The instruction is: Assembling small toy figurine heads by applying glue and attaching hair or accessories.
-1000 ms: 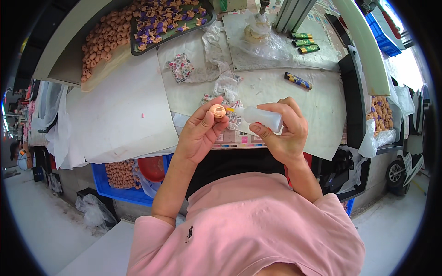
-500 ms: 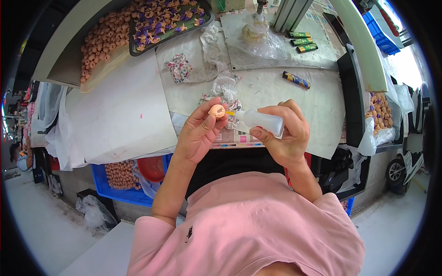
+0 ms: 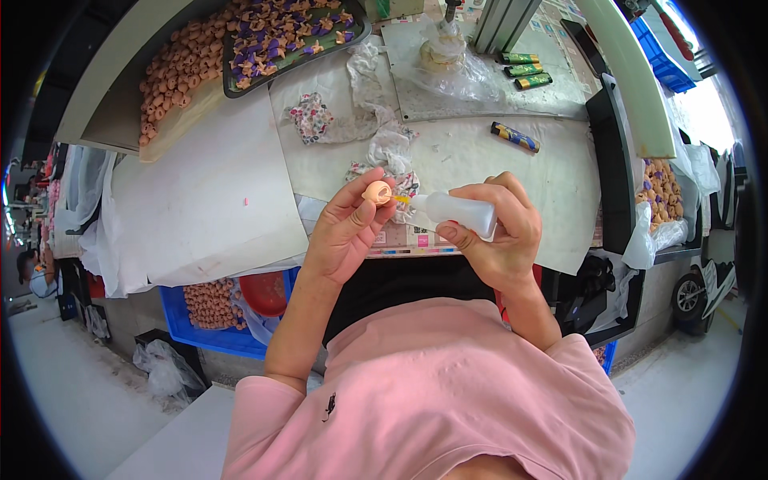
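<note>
- looking down at the middle of the frame, i see my left hand (image 3: 346, 236) raised over the table edge, fingertips pinched narrowly round a small peach-coloured round piece (image 3: 377, 191).
- my right hand (image 3: 494, 240), just right of centre, is wrapped around a small white squeeze bottle (image 3: 458, 212) lying sideways, its yellow nozzle (image 3: 401, 199) pointing left and touching the round piece, as far as i can tell.
- both hands sit close together above a pale work table (image 3: 472, 152), with a strip of printed card (image 3: 400, 238) at its near edge just below them.
- behind the hands, toward the upper centre, lie crumpled clear plastic and a patterned cloth (image 3: 310, 118).
- a dark tray (image 3: 284, 36) of purple and orange pieces sits at the top of the frame, and a heap of peach-coloured pieces (image 3: 172, 72) lies to its left.
- a big white sheet (image 3: 200, 200) covers the left part of the table.
- a striped dark tube (image 3: 515, 137) lies alone in the upper right, well apart from three more tubes (image 3: 526, 70) further up.
- a blue crate (image 3: 210, 308) with more peach pieces sits under the table at lower left.
- my pink shirt (image 3: 432, 392) fills the bottom of the frame.
</note>
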Tool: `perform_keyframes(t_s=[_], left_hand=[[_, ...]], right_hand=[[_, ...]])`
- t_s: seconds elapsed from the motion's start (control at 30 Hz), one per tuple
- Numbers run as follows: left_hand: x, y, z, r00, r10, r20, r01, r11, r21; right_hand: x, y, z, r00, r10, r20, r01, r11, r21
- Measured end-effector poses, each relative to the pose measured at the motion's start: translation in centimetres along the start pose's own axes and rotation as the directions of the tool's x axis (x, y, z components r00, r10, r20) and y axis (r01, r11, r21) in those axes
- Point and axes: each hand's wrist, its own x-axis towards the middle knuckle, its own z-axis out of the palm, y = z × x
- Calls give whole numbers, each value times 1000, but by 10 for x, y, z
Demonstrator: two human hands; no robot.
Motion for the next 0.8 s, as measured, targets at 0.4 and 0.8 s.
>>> perform_keyframes(t_s=[0.4,0.8], left_hand=[[3,-1,3,1000,0,-2,0,1000,3],[1,5,3,1000,-9,3,9,999,-49]], right_hand=[[1,5,-4,1000,10,0,-10,1000,-20],[2,8,1,999,-20,-25,20,1000,1]])
